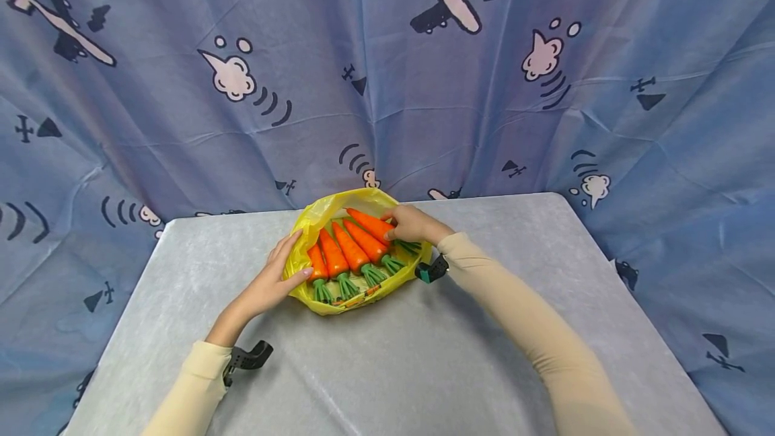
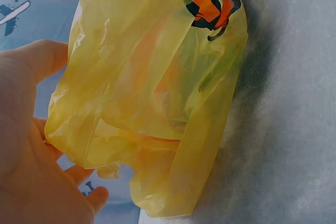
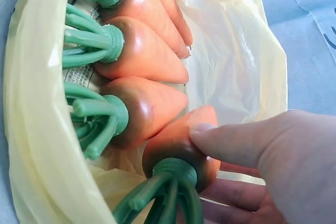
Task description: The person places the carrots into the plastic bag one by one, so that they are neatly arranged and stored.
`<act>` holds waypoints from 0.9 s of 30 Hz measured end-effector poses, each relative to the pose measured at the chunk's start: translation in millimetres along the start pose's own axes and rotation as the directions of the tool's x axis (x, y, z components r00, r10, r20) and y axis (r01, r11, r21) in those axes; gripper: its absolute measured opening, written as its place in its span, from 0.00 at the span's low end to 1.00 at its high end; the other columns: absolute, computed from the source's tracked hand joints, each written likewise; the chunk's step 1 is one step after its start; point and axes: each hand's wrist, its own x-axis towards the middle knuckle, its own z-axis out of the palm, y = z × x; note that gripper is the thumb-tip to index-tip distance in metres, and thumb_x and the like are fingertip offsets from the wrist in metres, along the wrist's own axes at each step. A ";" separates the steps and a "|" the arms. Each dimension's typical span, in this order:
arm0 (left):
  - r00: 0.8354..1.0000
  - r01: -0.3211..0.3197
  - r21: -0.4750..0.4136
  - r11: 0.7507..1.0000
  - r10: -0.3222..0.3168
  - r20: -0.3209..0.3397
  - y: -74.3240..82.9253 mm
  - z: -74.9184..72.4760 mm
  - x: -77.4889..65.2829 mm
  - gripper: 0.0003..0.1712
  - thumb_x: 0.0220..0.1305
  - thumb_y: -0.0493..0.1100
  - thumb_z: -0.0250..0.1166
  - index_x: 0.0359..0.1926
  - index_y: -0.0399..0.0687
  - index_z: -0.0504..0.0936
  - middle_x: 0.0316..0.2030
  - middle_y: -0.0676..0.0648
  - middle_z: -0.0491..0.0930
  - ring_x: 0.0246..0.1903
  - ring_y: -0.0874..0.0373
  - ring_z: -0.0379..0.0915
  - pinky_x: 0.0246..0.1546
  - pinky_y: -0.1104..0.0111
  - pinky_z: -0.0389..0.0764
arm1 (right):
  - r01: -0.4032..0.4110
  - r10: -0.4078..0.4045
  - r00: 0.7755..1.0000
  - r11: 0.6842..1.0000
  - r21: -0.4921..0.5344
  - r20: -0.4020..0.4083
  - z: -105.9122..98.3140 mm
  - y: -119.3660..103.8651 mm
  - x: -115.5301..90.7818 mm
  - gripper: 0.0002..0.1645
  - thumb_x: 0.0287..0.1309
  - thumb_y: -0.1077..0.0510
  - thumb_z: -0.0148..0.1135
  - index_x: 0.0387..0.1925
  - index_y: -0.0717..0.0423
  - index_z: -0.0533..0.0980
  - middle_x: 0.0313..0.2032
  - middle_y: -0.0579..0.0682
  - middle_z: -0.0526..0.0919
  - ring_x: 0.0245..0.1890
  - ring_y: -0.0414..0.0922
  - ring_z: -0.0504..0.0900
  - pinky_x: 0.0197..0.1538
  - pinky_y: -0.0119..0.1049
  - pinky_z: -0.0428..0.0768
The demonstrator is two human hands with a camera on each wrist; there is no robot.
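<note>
An open yellow plastic bag [image 1: 329,206] lies on the table, its mouth spread wide. Inside it, several glossy orange toy carrots [image 1: 349,247] with green tops are lined up side by side. My right hand [image 1: 416,224] reaches into the bag's right side and grips the rightmost toy carrot [image 3: 181,137], thumb on top and fingers underneath. On the left, my left hand [image 1: 272,284] rests against the bag's side with fingers and thumb spread and fairly straight. Its thumb lies over the rim beside the leftmost carrot. In the left wrist view the bag's wall hides part of that hand.
A pale grey table [image 1: 375,369] carries the bag near its back edge. Behind it hangs a blue curtain [image 1: 387,86] printed with planes and clouds. Printed paper or lettering [image 3: 81,74] shows beneath the carrots in the right wrist view.
</note>
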 end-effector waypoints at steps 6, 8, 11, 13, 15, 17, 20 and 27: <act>1.000 0.009 0.000 1.000 -0.009 0.005 2.5 -0.1 -1.1 0.48 0.69 0.54 0.61 0.79 0.54 0.43 0.78 0.41 0.43 0.77 0.38 0.40 0.71 0.35 0.50 | -0.022 0.022 1.000 0.999 -0.027 -0.009 1.6 -3.0 0.9 0.30 0.61 0.57 0.66 0.64 0.62 0.73 0.53 0.59 0.84 0.52 0.51 0.83 0.60 0.44 0.80; 1.000 0.008 0.000 1.000 -0.008 0.005 3.0 -0.1 -1.1 0.48 0.69 0.53 0.61 0.79 0.54 0.43 0.78 0.40 0.43 0.77 0.38 0.39 0.71 0.35 0.50 | -0.028 0.027 1.000 0.998 -0.048 -0.016 2.1 -5.0 0.8 0.30 0.61 0.57 0.65 0.64 0.62 0.73 0.54 0.59 0.84 0.53 0.51 0.82 0.61 0.44 0.79; 1.000 0.003 -0.001 1.000 -0.003 0.004 3.1 0.3 -1.1 0.48 0.70 0.53 0.61 0.79 0.53 0.43 0.78 0.40 0.43 0.76 0.38 0.39 0.71 0.35 0.50 | -0.036 0.034 0.999 0.997 -0.070 -0.025 2.5 -8.2 0.3 0.30 0.61 0.58 0.65 0.63 0.62 0.73 0.55 0.59 0.83 0.54 0.51 0.82 0.62 0.45 0.78; 1.000 0.000 -0.003 1.000 0.000 0.002 2.8 0.8 -0.8 0.47 0.70 0.52 0.60 0.79 0.53 0.43 0.78 0.39 0.44 0.76 0.38 0.40 0.71 0.35 0.50 | -0.041 0.039 0.999 0.996 -0.081 -0.030 2.3 -10.1 -0.1 0.30 0.61 0.58 0.65 0.63 0.62 0.74 0.56 0.58 0.83 0.54 0.51 0.81 0.62 0.45 0.77; 1.000 -0.005 0.000 1.000 0.005 0.002 2.0 1.2 -0.3 0.47 0.70 0.53 0.60 0.79 0.52 0.43 0.78 0.39 0.44 0.76 0.38 0.40 0.71 0.35 0.50 | -0.045 0.042 0.998 0.995 -0.088 -0.038 2.4 -11.3 -0.6 0.29 0.61 0.58 0.65 0.63 0.62 0.74 0.56 0.58 0.83 0.54 0.51 0.81 0.62 0.45 0.77; 1.000 -0.005 0.000 1.000 0.005 0.000 1.3 1.6 0.2 0.47 0.70 0.53 0.60 0.79 0.52 0.43 0.78 0.39 0.45 0.76 0.38 0.40 0.71 0.35 0.50 | -0.049 0.045 0.998 0.995 -0.091 -0.044 2.9 -11.9 -0.5 0.29 0.60 0.58 0.65 0.62 0.62 0.75 0.56 0.57 0.83 0.53 0.51 0.81 0.61 0.44 0.77; 1.000 -0.006 0.004 1.000 0.006 -0.001 0.6 1.7 0.6 0.47 0.70 0.53 0.60 0.79 0.52 0.43 0.78 0.39 0.45 0.76 0.38 0.40 0.71 0.35 0.50 | -0.052 0.048 0.997 0.996 -0.076 -0.056 3.5 -13.4 0.2 0.28 0.60 0.58 0.66 0.62 0.61 0.75 0.56 0.57 0.83 0.53 0.50 0.80 0.61 0.45 0.77; 1.000 0.002 0.001 1.000 -0.002 0.002 1.5 1.6 -0.5 0.47 0.70 0.52 0.60 0.79 0.53 0.43 0.78 0.40 0.44 0.76 0.38 0.40 0.71 0.35 0.50 | -0.057 0.049 0.994 0.994 -0.090 -0.094 6.5 -14.4 4.6 0.29 0.56 0.58 0.69 0.60 0.59 0.77 0.55 0.55 0.84 0.52 0.50 0.81 0.61 0.44 0.77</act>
